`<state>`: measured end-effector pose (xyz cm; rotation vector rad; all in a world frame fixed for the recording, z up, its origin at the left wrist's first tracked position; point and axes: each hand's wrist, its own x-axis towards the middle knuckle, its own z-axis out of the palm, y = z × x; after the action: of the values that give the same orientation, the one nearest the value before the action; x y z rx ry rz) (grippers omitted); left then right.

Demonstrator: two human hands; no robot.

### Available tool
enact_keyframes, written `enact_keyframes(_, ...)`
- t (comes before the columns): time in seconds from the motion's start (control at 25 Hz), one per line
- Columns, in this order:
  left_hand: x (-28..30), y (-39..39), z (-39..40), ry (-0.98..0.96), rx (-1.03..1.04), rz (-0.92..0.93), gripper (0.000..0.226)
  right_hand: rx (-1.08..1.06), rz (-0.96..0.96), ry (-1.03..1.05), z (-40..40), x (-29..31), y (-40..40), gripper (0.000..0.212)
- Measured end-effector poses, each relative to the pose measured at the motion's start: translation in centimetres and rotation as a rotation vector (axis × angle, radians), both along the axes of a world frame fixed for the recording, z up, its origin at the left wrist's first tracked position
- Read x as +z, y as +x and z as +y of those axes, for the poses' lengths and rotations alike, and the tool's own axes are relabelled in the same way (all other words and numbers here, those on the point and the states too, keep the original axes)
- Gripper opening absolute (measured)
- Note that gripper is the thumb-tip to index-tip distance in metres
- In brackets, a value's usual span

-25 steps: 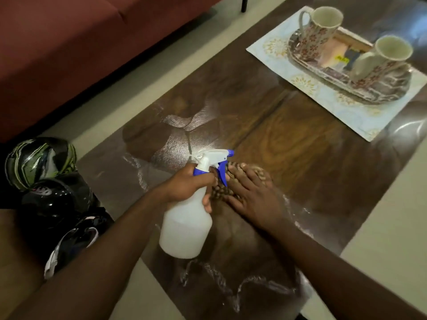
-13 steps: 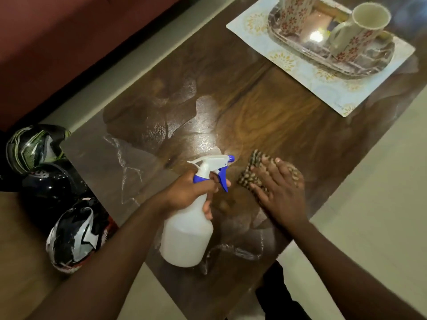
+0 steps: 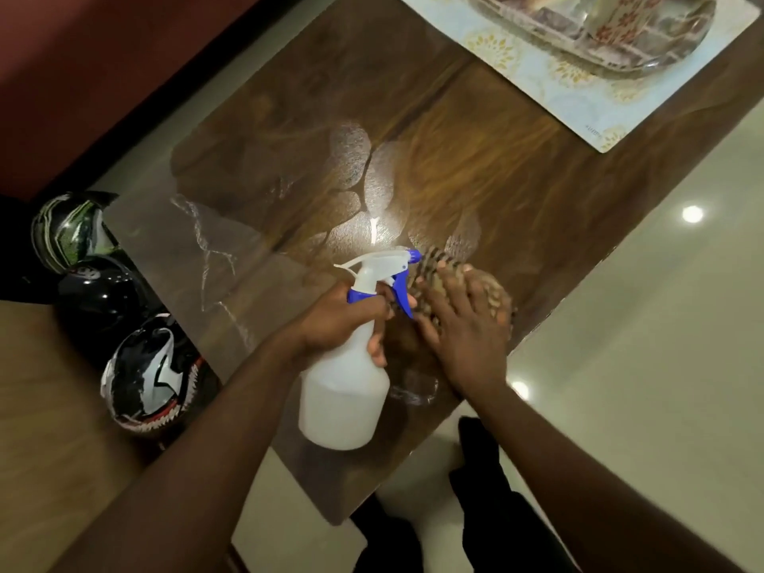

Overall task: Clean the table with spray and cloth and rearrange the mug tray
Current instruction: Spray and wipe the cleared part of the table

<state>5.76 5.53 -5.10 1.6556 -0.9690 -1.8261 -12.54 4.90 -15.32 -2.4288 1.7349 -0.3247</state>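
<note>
A person is looking down at a dark wooden table [image 3: 475, 167], seen from a camera worn on the head. The wiping step seems to be in hand. The left hand [image 3: 343, 320] is wrapped tight around the neck of a white spray bottle [image 3: 345, 390] with a blue trigger, holding it tilted above the table's near end, nozzle pointing away from the person. The right hand [image 3: 463, 324] is pressing flat, fingers together, on a brown patterned cloth [image 3: 496, 295] that is lying on the table near its right edge, just beside the bottle's nozzle. The cloth is blurred, so it is probably sliding.

Wet patches are shining on the wood beyond the hands, under a bright reflected light. Judging from this, the near end is already sprayed and only partly wiped. The next move likely calls for sweeping the cloth outward through those wet patches, keeping the bottle lifted clear of the cloth's path.

At the table's far end, a pale placemat [image 3: 578, 88] is lying under a shiny metal tray [image 3: 620, 55], which is holding a flowered mug [image 3: 616, 14] cut off by the top edge. These are well apart from the hands and not yet rearranged; they are covering the wood there and will be standing in the way of wiping that end.

On the floor to the left, three motorcycle helmets [image 3: 144, 386] are sitting close together beside the table. A dark red sofa [image 3: 103, 55] is filling the upper left corner.
</note>
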Motion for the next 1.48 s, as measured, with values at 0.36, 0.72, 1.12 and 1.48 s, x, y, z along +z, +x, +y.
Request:
enact_keyframes(0.36,0.1,1.3,7.7,0.025,0.104,0.090,0.044,0.147,-0.114,0.027,8.3,0.2,6.3,0.051)
enact_keyframes(0.72,-1.6,6.2,16.6,0.091,0.283,-0.037,0.032,0.252,0.019,0.046,11.7,0.3,8.1,0.045)
enact_keyframes(1.12,-2.9,9.4,20.8,0.192,0.323,-0.164,0.031,0.371,0.015,0.058,14.3,0.2,10.9,0.046)
enact_keyframes(1.48,-0.7,15.4,20.0,0.133,0.346,-0.156,0.030,0.436,0.026,0.082,13.3,0.4,16.9,0.046)
